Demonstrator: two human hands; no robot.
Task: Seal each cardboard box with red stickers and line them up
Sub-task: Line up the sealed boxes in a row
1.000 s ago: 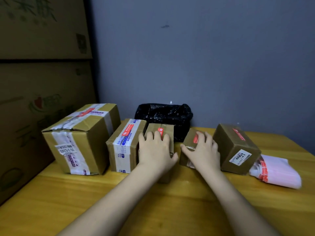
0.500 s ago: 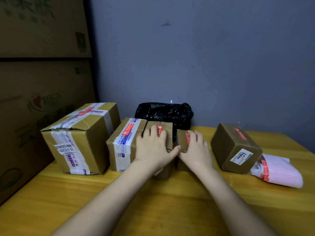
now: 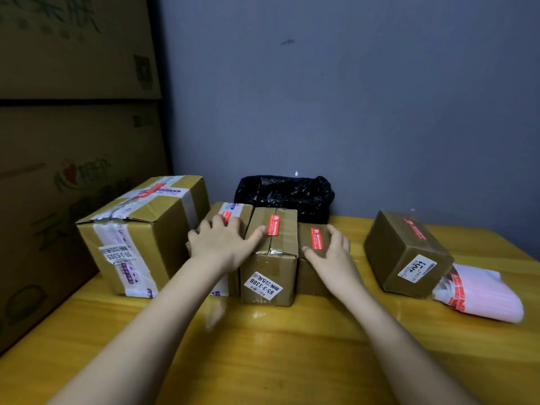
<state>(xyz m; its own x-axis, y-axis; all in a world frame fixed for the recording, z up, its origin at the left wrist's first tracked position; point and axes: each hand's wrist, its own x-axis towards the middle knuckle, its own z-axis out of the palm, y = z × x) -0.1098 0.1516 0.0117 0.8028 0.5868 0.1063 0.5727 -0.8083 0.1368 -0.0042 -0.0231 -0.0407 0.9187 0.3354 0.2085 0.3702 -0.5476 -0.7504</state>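
While the left hand point(image 3: 222, 244) lies flat with straight fingers on the second box point(image 3: 233, 211) and its thumb reaches across to the third box point(image 3: 270, 258), the right hand point(image 3: 330, 252) cups the small fourth box point(image 3: 314, 258), fingers curled over its far right edge and thumb against its near face. These three cartons stand side by side, touching, near the back of the yellow wooden table point(image 3: 263, 361), each with a red sticker point(image 3: 273, 225) across its top seam. The big box point(image 3: 140, 235) stands just left of the row, wrapped in pale printed tape, with a red strip on top. A fifth box point(image 3: 406, 252) sits well apart to the right, turned at an angle, red sticker on its top face.

Behind the row a crumpled black plastic bag point(image 3: 283, 194) fills the space up to the grey wall point(image 3: 350, 97). A white pouch with red print point(image 3: 479, 296) lies against the angled box's near right corner. Tall printed cartons point(image 3: 58, 141) wall off the left side. Bare tabletop runs between the fourth and fifth boxes and across the whole near half.

The third box's front label reads "65-3-3306", upside down. The big box's label is also inverted, too blurred to read surely.
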